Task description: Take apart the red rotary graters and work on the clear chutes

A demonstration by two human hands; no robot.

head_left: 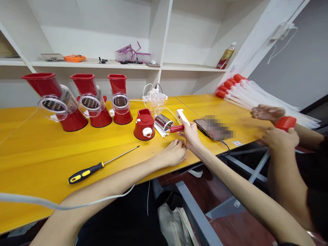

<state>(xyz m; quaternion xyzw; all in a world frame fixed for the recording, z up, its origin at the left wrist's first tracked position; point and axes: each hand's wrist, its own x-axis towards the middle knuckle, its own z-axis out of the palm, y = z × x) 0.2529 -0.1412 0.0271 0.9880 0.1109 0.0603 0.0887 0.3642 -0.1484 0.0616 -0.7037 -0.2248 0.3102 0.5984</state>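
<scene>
Your right grip (191, 135) clasps the white-and-red crank (182, 117) over the table (115, 138), just right of the metal drum (164, 122); your left grip (174, 153) is curled, contents indeterminable. Crank judged light, stiff, smooth; hold by its red handle (176, 128).

Yellow wood-look worktop (33, 153): smooth, satin sheen, faint grain streaks. Squat red plastic suction-type base (144, 123): smooth, glossy. Perforated silver metal drum (163, 120): bright, surface rough with holes. Long white plastic crank (182, 117): smooth; its red grip (176, 128) looks like glossy plastic. Black-and-yellow-handled screwdriver (84, 173): handle matt, shaft shiny metal. Off-white zipped bag (167, 217): matt cloth. White shelf unit (165, 34): smooth, matt panels.
</scene>
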